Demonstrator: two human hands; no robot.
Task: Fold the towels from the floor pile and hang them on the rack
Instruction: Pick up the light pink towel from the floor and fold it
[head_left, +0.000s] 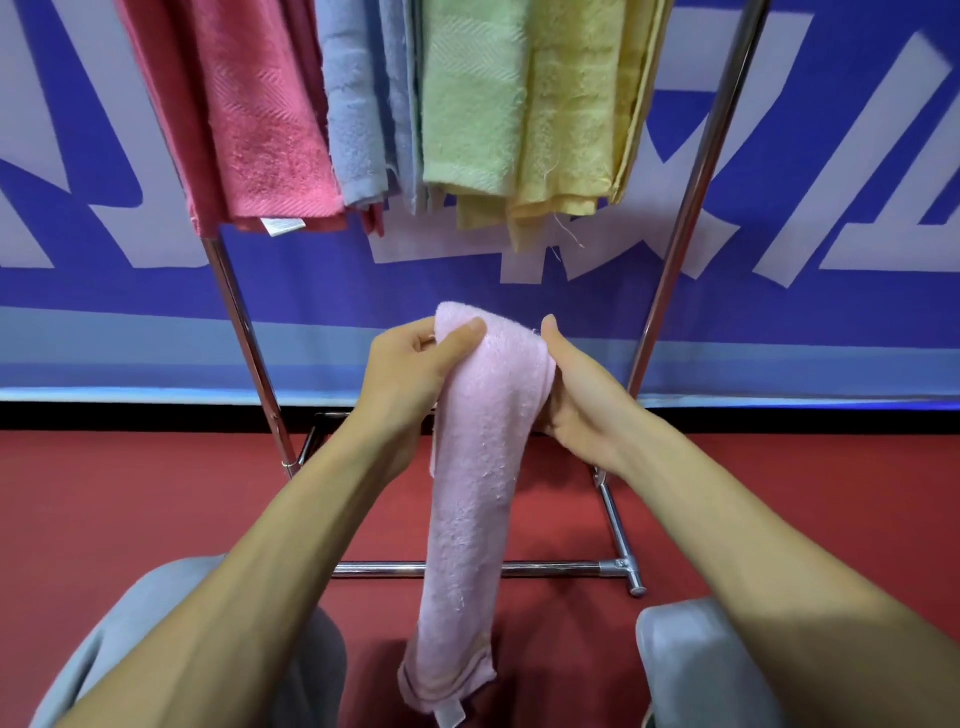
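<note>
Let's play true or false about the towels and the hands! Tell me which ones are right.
1. The left hand and the right hand both hold the pink towel. True.
2. The pink towel already hangs on the rack. False: it dangles from the hands, in front of the rack.
3. On the rack, a green towel hangs between a blue towel and a yellow towel. True.
4. The floor is green. False: it is red.
5. The red towel has a white label at its bottom edge. True.
</note>
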